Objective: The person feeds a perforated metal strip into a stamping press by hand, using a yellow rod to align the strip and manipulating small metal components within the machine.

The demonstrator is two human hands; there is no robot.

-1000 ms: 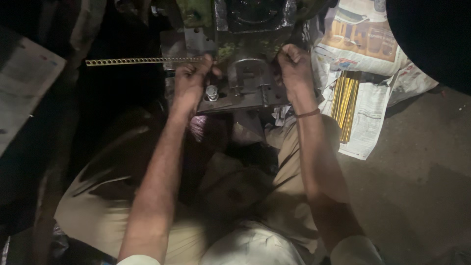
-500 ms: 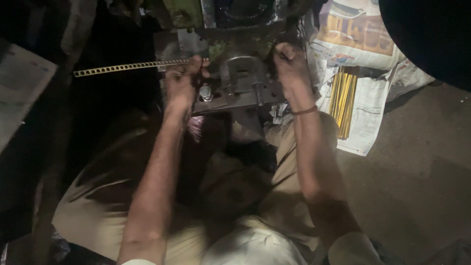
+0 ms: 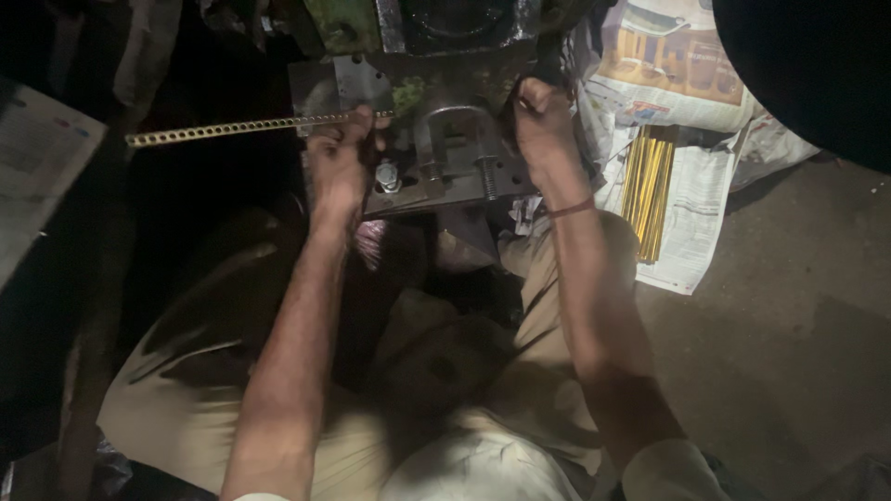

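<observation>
We see the perforated brass strip (image 3: 241, 127) drawn further toward three o'clock through the left hand (image 3: 339, 167), its free end at nine o'clock now tilting lower, while the right hand (image 3: 543, 125) shifts slightly toward twelve.

Printed paper is the only matter of this kind, placed here relative to the metal press block (image 3: 445, 148) at top centre. To its right, sheets of newspaper (image 3: 691, 218) lie spread on the floor, white and grey with dense columns. Further up on that side, a newspaper page with a colour picture (image 3: 664, 56) in orange, tan and brown overlaps them, touching the block's right edge. Far to the block's left, at the frame's edge, a pale printed sheet (image 3: 37, 176) lies tilted, with small red and blue marks near its top
</observation>
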